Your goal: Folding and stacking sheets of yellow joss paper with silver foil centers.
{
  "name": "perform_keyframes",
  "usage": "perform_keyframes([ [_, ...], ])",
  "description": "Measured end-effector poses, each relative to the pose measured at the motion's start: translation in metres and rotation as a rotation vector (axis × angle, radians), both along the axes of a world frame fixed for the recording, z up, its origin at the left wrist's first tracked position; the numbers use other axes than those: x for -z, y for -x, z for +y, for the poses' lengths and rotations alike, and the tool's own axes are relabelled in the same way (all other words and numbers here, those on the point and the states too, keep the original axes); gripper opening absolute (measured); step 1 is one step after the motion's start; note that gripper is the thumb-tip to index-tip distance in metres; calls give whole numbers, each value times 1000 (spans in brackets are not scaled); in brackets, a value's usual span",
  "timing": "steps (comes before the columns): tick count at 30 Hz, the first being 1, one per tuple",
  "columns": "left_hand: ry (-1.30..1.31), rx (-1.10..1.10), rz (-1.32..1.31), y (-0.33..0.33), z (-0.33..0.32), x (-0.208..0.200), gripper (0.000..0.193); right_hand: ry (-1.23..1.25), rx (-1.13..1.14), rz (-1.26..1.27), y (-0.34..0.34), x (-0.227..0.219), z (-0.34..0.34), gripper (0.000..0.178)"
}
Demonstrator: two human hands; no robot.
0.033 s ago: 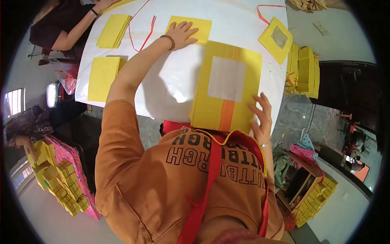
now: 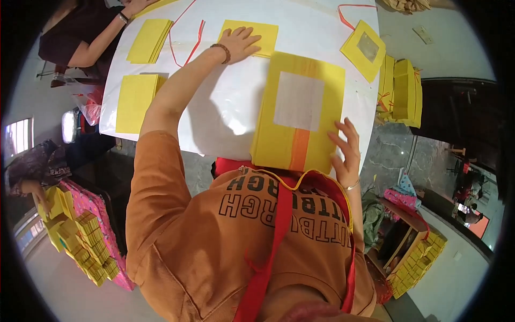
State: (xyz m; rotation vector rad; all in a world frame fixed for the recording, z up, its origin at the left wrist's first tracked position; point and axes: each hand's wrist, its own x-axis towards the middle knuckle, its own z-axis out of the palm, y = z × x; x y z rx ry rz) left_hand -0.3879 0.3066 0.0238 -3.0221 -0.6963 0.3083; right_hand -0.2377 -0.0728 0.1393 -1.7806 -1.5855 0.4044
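Two hands show in the head view; the left hand [image 2: 238, 45] lies palm down with its fingers spread wide over the small pile [image 2: 269, 40], pressing or resting on it and closed round nothing; the right hand [image 2: 346, 153] has its fingers parted and half curled beside the right edge of the big pile [image 2: 298, 110], though whether any fingertip touches that edge I cannot tell. The big pile, yellow with a pale panel and an orange strip, stands between the two sets of fingers, its far end just beside the small pile and its near end close to the person's body, past the rim of the table [image 2: 228, 115]; what bears its weight is hidden. Left of the left fingers lies a red cord [image 2: 201, 40], with a far pile [image 2: 150, 40] and a near pile [image 2: 138, 104] beyond it; well right of them lies a windowed piece [image 2: 365, 51].

As I judge it, the big pile could slip toward the lap, because the right fingers have no evident grip; its layers, uneven at the left edge, could fan apart; a sideways drag of the left palm could skew the small pile, and the forearm [image 2: 182, 88] could catch the cord.
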Motion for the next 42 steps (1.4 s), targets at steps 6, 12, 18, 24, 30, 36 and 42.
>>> perform_keyframes([
  [6,83,-76,-430,9,9,-4,42,-63,-58,-42,-11,8,4,41],
  [12,1018,-509,-1006,42,-106,-86,43,-168,-44,69,-8,17,4,37],
  [18,511,-49,-959,83,-205,-117,32,-99,-176,40,-10,10,3,35],
  [24,264,361,-616,91,-228,-122,40,-50,-121,257,-9,22,8,39],
  [30,138,477,-629,92,-235,-123,34,-101,-107,408,-6,31,6,41],
  [36,353,439,-734,90,-230,-122,26,-151,-126,457,-8,45,6,46],
  [42,250,455,-762,85,-243,-113,30,-275,-43,563,19,56,9,61],
])
